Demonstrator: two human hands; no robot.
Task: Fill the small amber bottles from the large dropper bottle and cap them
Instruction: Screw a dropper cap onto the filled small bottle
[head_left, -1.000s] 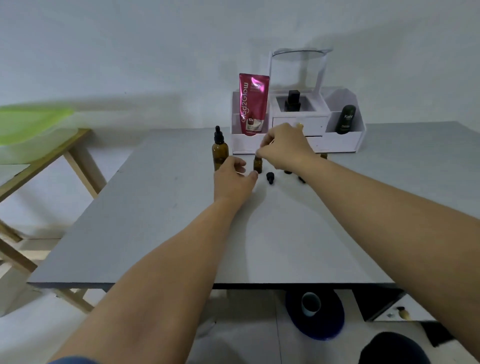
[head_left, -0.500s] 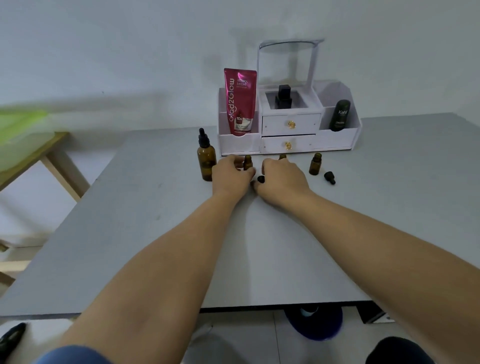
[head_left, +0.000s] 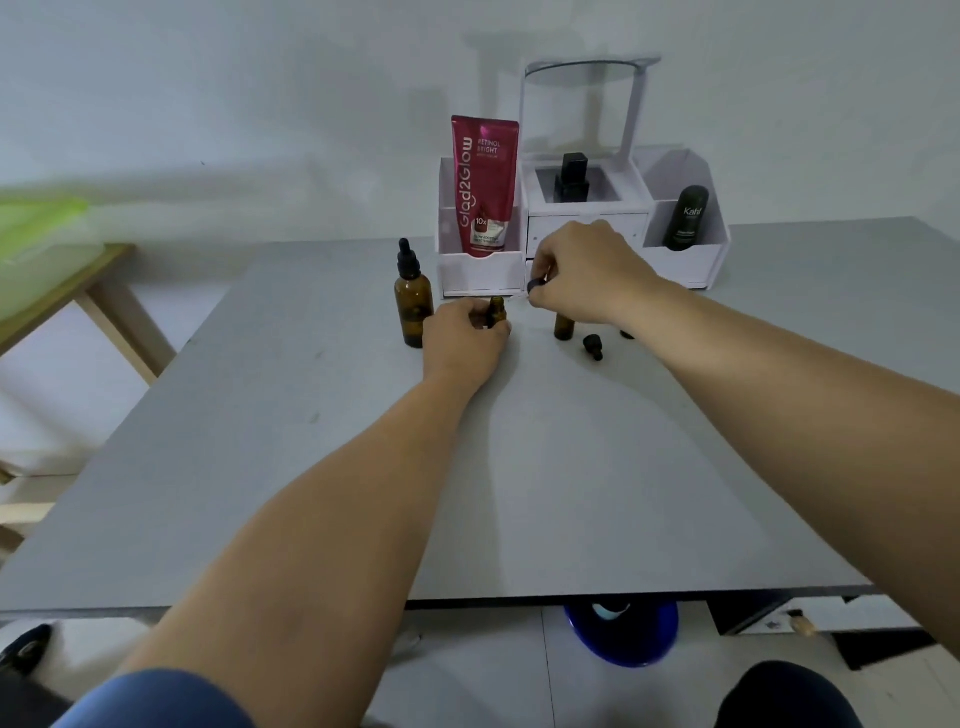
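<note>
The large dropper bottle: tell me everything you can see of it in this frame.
The large dropper bottle is amber brown, seemingly glass, with a round body, sloping shoulders and a black dropper top ending in a rubber bulb. It stands upright and capped on the grey table, left of the white organizer. Its fill level cannot be made out. The left hand, gripping a small bottle, sits close against its lower right side; whether they touch is unclear.
</note>
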